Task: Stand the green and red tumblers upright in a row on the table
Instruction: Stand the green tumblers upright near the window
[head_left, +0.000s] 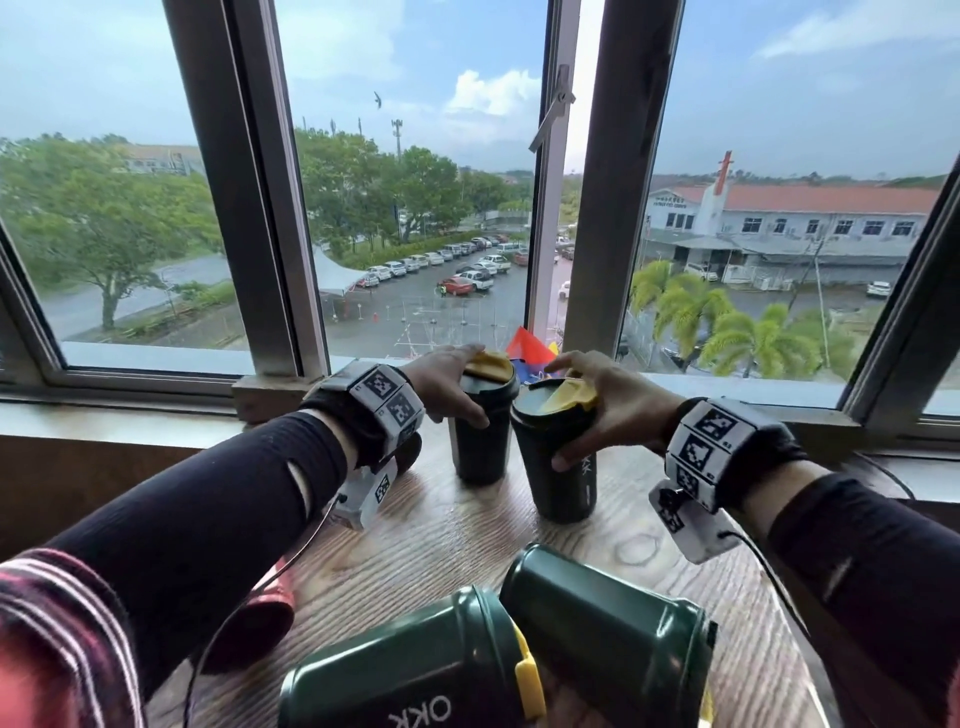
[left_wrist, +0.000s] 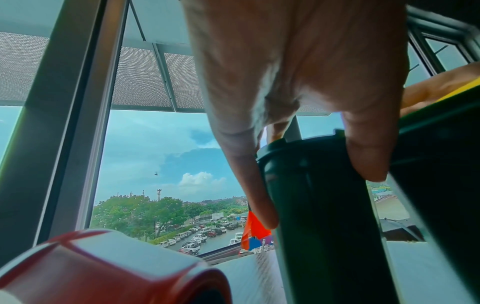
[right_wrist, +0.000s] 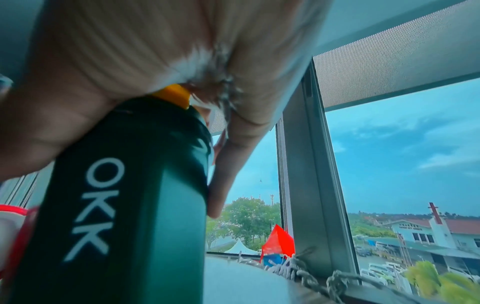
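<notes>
Left hand (head_left: 447, 382) and right hand (head_left: 608, 410) each grasp an upright green tumbler by its lid, left tumbler (head_left: 480, 431) and right tumbler (head_left: 558, 452) near the desk's (head_left: 415, 545) window edge; set bases flat and aligned before releasing.

Your left forearm (head_left: 208, 499) hides most of the red tumbler (head_left: 254, 618) at lower left. The bottom edge cuts off both lying green tumblers (head_left: 415, 670). Your palms cover the upright tumblers' yellow lids (head_left: 488, 364).
</notes>
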